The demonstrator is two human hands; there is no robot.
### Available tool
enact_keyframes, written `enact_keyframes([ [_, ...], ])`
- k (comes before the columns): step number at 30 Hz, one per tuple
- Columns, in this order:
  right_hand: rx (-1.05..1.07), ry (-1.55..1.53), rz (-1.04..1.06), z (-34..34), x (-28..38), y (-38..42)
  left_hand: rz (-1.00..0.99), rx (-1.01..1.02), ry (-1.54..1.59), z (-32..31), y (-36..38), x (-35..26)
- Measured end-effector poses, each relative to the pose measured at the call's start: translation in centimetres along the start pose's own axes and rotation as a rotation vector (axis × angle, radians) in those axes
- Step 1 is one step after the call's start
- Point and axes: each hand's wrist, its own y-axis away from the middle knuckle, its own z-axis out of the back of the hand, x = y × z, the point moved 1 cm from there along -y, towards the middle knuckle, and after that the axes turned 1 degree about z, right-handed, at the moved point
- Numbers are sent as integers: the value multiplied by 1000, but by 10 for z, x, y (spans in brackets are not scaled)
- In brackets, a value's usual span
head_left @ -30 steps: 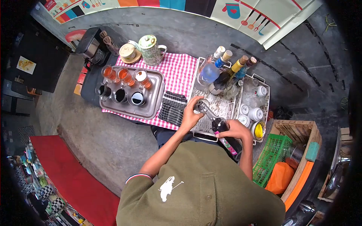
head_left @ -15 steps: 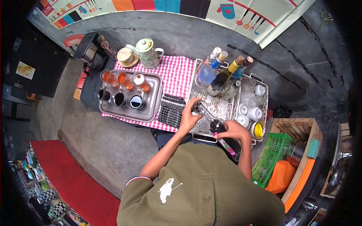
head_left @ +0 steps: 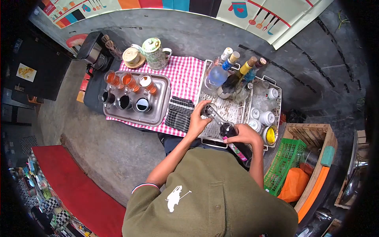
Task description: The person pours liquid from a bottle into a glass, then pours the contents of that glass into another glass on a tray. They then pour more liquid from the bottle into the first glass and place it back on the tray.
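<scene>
My left hand (head_left: 198,119) curls its fingers around a small clear glass (head_left: 208,110) over the left white wire tray. My right hand (head_left: 248,136) grips a clear-necked bottle (head_left: 227,129) with dark contents, tilted so its neck points up and left to the mouth of the glass. Below that hand, a pink floral strip (head_left: 237,151) slants toward the shirt. Left of my left hand lies a folded black checked cloth (head_left: 179,114). Several bottles with coloured necks (head_left: 230,81) stand at the back of the tray.
A metal tray (head_left: 161,114) on the pink checked cloth holds several glasses of red and dark drinks. Behind it stand a green patterned teapot (head_left: 154,55) and a lidded cup (head_left: 132,57). White-lidded jars (head_left: 260,120) fill the right rack. A wooden crate (head_left: 308,130) holds a green basket (head_left: 285,166).
The view has shifted very slightly. Both hands keep their hold on the glass and bottle, with almost no movement.
</scene>
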Motion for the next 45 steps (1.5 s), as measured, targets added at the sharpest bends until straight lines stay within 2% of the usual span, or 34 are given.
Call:
enact_keyframes([
  [9, 11, 16, -23, 5, 9, 3, -17, -17, -27, -2, 0, -1],
  [21, -133, -115, 99, -10, -8, -6, 50, -15, 71, 1, -7, 1],
  [24, -175, -84, 136, -10, -10, -7, 100, 8, 198, 1, -7, -3],
  [27, -216, -219, 158, -11, -12, -5, 115, 15, 304, 1, -8, -4],
  [30, -203, -409, 160, -7, -8, -1, 97, -6, 297, 4, -10, -8],
  [33, -295, -555, 222, -4, -3, -2, 61, -33, 254, 7, -12, -14],
  [37, -426, -525, 260, 1, -5, -10, 60, -36, 301, 13, -14, -22],
  [45, -562, -760, 486, -19, -14, -72, 89, -86, 292, 31, -13, -20],
])
